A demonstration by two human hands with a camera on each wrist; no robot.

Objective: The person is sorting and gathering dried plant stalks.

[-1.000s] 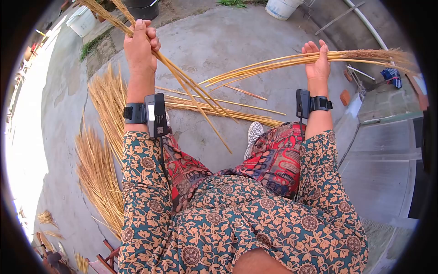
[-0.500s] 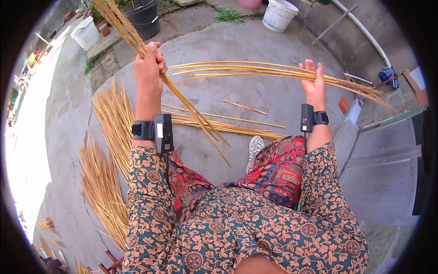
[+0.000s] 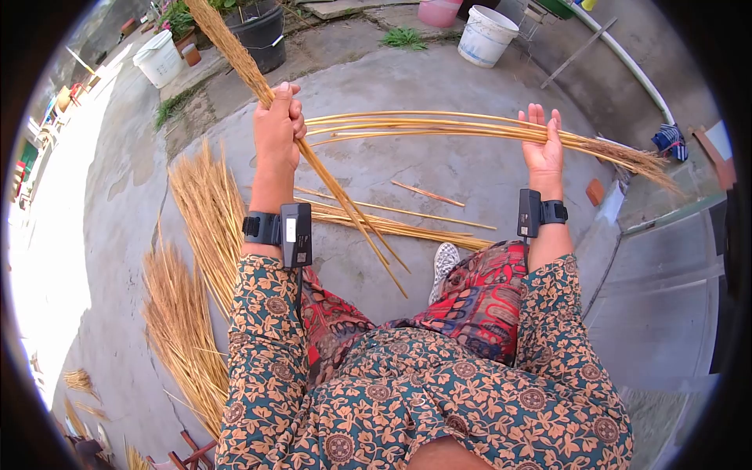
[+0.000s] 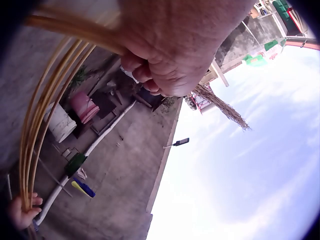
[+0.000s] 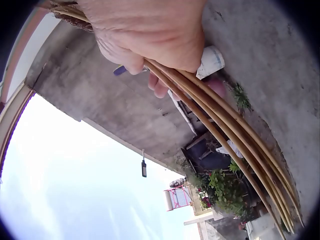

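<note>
My left hand [image 3: 277, 129] grips a bundle of long reed stalks [image 3: 325, 172]. Its feathery heads [image 3: 227, 47] point up to the far left, and the bare ends slant down before my knees. Raised on the right, my right hand [image 3: 543, 153] holds a second bundle of reed stalks [image 3: 423, 124] between thumb and fingers, its fingertips pointing up. That bundle lies nearly level, plumes [image 3: 638, 160] drooping to the right, bare ends close beside my left hand. In the right wrist view the stalks [image 5: 225, 130] come out from under the right hand [image 5: 150, 35].
Two heaps of plumed reeds [image 3: 207, 196] [image 3: 176, 329] lie on the concrete at the left. More stalks [image 3: 392, 222] and a short piece [image 3: 427, 193] lie before my feet. Buckets [image 3: 487, 37] [image 3: 159, 59] and a black pot [image 3: 254, 35] stand farther back. A brick [image 3: 595, 192] is at the right.
The right bundle has swung from tilting down to the left to nearly level, its bare ends shifting left beside my left hand. My left hand has moved right and lower in view.
</note>
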